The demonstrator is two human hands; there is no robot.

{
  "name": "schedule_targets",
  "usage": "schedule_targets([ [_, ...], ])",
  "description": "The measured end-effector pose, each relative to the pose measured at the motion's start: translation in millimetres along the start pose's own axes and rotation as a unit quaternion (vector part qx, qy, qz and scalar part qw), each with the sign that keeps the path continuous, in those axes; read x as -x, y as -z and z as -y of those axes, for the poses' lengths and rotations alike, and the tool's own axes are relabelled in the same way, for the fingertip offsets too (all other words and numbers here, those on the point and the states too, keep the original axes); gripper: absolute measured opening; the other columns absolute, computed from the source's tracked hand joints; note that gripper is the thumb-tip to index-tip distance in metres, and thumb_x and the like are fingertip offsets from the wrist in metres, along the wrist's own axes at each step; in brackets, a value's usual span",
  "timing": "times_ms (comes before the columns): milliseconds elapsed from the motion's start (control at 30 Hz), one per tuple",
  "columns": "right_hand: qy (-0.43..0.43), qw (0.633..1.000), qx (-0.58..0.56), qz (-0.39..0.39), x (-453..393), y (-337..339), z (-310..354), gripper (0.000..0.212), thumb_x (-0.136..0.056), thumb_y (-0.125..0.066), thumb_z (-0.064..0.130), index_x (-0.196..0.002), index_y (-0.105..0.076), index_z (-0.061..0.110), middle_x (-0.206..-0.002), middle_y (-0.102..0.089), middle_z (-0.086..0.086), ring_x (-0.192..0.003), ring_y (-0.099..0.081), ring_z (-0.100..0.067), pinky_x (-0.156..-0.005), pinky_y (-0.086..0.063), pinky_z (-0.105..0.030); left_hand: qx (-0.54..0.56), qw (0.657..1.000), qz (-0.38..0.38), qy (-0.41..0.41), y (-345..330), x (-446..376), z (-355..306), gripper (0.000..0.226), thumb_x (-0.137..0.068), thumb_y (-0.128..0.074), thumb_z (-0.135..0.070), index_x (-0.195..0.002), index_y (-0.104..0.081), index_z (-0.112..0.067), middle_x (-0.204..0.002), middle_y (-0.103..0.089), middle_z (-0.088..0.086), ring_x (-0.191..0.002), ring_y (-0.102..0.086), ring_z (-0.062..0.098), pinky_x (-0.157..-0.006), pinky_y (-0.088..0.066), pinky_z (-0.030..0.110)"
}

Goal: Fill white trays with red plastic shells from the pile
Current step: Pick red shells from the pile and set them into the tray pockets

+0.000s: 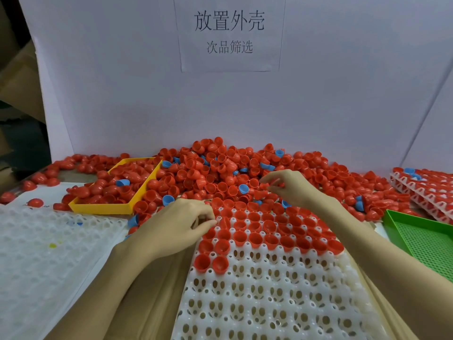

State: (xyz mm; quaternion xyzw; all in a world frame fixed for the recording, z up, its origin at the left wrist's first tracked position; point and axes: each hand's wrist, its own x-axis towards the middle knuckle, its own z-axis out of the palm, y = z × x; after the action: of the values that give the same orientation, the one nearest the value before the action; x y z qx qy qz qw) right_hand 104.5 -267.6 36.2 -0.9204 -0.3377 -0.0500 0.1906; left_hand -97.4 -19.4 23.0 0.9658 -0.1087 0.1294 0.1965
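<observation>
A: Where are the red shells [221, 173] lying?

B: They are lying in a big pile on the worktop [157, 285], from ten o'clock to two o'clock, against the white board [127, 94]. A few blue shells [242, 188] are mixed in. Many red ones are already sitting, open side up, in the far rows of the white tray [264, 298] at the middle. The near rows of this tray are showing only holes.

A: What is the left hand [176, 229] doing?

B: It is resting at the far left edge of the tray, at about eleven o'clock. Its grip is narrow, the fingers are curling together at a shell in the tray, but I cannot tell if they are really pinching it.

A: And the right hand [291, 187]?

B: It is reaching into the pile at one o'clock. Its fingertips are pinching a small red shell.

A: What else is lying around?

B: A yellow tray [103, 208] with shells at ten o'clock, a clear tray [44, 246] at nine o'clock, a green tray [421, 239] at three o'clock, and a filled tray [421, 190] at two o'clock. A paper sign [229, 33] is hanging at twelve o'clock.
</observation>
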Motion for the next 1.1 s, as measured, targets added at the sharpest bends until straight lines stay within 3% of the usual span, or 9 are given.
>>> schedule_targets([
  [133,-0.006,0.999,0.025,0.036,-20.0,-22.2,-2.2,0.019,-0.088,-0.081,0.018,-0.107,-0.079,0.015,-0.109,-0.076,0.002,-0.101,-0.069,-0.015,-0.092,-0.054,-0.027,-0.019,1.000,0.003,0.007,-3.7,-0.2,6.6,0.015,-0.101,-0.060,-0.035,-0.101,-0.073,-0.026,-0.088,-0.060,-0.022,-0.081,-0.055,-0.009,-0.070,-0.041,0.011],
  [267,-0.023,0.999,0.025,0.018,-23.0,-33.9,-6.8,0.008,-0.087,-0.081,0.016,-0.093,-0.079,0.012,-0.097,-0.075,0.003,-0.092,-0.068,-0.016,-0.084,-0.057,-0.029,-0.016,1.000,-0.006,0.006,-3.4,-0.1,6.5,0.015,-0.101,-0.060,-0.035,-0.102,-0.073,-0.026,-0.088,-0.059,-0.024,-0.082,-0.055,-0.011,-0.071,-0.041,0.011],
  [367,-0.030,0.999,0.005,-0.014,-19.2,-30.4,-11.3,0.009,-0.089,-0.080,0.018,-0.095,-0.079,0.012,-0.098,-0.074,0.003,-0.089,-0.065,-0.012,-0.071,-0.045,-0.010,0.025,1.000,-0.003,-0.001,0.3,0.3,1.6,0.012,-0.097,-0.067,-0.036,-0.102,-0.075,-0.029,-0.087,-0.063,-0.023,-0.084,-0.056,-0.012,-0.067,-0.043,0.009],
  [500,-0.026,0.997,-0.049,-0.056,-3.2,-16.4,-14.7,0.009,-0.091,-0.078,0.019,-0.097,-0.077,0.013,-0.093,-0.071,0.007,-0.084,-0.064,-0.003,-0.075,-0.046,-0.009,0.047,0.995,0.088,-0.022,-1.2,3.6,-8.5,0.020,-0.086,-0.072,-0.055,-0.098,-0.071,-0.040,-0.091,-0.060,-0.021,-0.089,-0.055,-0.004,-0.074,-0.046,0.011],
  [667,-0.015,0.991,-0.095,-0.096,26.8,-0.4,-16.6,0.006,-0.091,-0.078,0.019,-0.096,-0.077,0.015,-0.092,-0.074,0.007,-0.088,-0.069,-0.004,-0.084,-0.056,-0.021,0.001,0.994,0.104,-0.024,-12.5,4.5,-19.2,0.013,-0.086,-0.074,-0.042,-0.097,-0.072,-0.035,-0.093,-0.055,-0.019,-0.093,-0.053,0.000,-0.073,-0.049,0.018],
  [867,-0.037,0.979,-0.136,-0.149,68.8,7.1,-27.5,0.009,-0.090,-0.079,0.020,-0.098,-0.076,0.020,-0.098,-0.073,0.010,-0.093,-0.069,-0.005,-0.083,-0.056,-0.023,0.106,0.994,-0.021,-0.019,7.2,3.9,-18.7,0.011,-0.085,-0.079,-0.031,-0.091,-0.073,-0.037,-0.087,-0.065,-0.021,-0.079,-0.061,0.003,-0.067,-0.048,0.014],
  [933,-0.054,0.974,-0.149,-0.162,81.0,2.8,-31.8,0.011,-0.090,-0.079,0.019,-0.100,-0.076,0.017,-0.100,-0.073,0.008,-0.094,-0.069,-0.008,-0.084,-0.057,-0.027,0.077,0.990,-0.115,0.020,10.2,1.5,-8.8,0.012,-0.084,-0.079,-0.030,-0.089,-0.072,-0.038,-0.077,-0.066,-0.020,-0.070,-0.064,0.004,-0.058,-0.048,0.014],
  [1033,-0.063,0.969,-0.176,-0.161,92.6,-3.8,-36.5,0.009,-0.089,-0.079,0.018,-0.098,-0.077,0.018,-0.099,-0.074,0.007,-0.092,-0.070,-0.009,-0.081,-0.055,-0.024,-0.045,0.938,-0.317,0.129,26.5,2.7,23.8,0.009,-0.089,-0.077,-0.023,-0.097,-0.074,-0.024,-0.070,-0.066,-0.013,-0.059,-0.059,0.004,-0.055,-0.044,0.018],
  [1100,-0.068,0.967,-0.192,-0.156,93.9,-4.1,-38.0,0.008,-0.088,-0.079,0.018,-0.096,-0.076,0.020,-0.097,-0.075,0.007,-0.092,-0.071,-0.009,-0.080,-0.055,-0.025,-0.110,0.901,-0.356,0.222,38.3,10.9,54.4,0.020,-0.096,-0.069,-0.019,-0.114,-0.071,-0.011,-0.086,-0.073,0.004,-0.075,-0.068,0.023,-0.062,-0.053,0.032],
])
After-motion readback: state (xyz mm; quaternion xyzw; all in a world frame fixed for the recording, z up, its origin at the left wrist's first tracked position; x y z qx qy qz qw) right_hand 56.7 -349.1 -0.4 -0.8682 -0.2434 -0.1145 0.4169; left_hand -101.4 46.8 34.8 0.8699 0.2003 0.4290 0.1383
